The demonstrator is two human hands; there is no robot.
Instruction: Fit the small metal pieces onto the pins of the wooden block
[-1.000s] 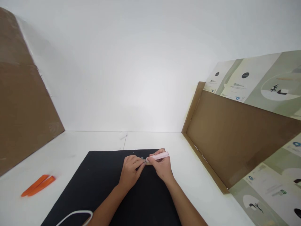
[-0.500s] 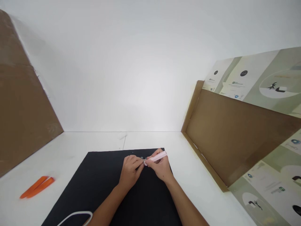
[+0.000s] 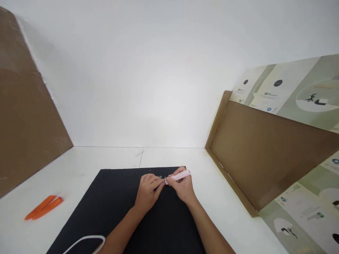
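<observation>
My right hand (image 3: pixel 183 185) is closed around a slim, pale pink, stick-shaped tool (image 3: pixel 182 175), slanting down to the left. The tool's lower end meets the fingertips of my left hand (image 3: pixel 148 190), near the back edge of a black mat (image 3: pixel 116 197). The left thumb and forefinger are pinched together; whatever lies between them is too small to name. Just beyond the fingertips, a small greyish round piece (image 3: pixel 160 177) rests on the mat.
Two long orange pieces (image 3: pixel 44 208) lie on the white table (image 3: pixel 87 160) at left. A white cord (image 3: pixel 87 237) loops by my left forearm. Brown cardboard (image 3: pixel 29 116) stands at left, an open cardboard box (image 3: pixel 265 151) at right, and a white wall (image 3: pixel 148 77) behind.
The whole view has shifted slightly. Both hands keep nearly the same pose, with the pink tool's lower end still at the left fingertips.
</observation>
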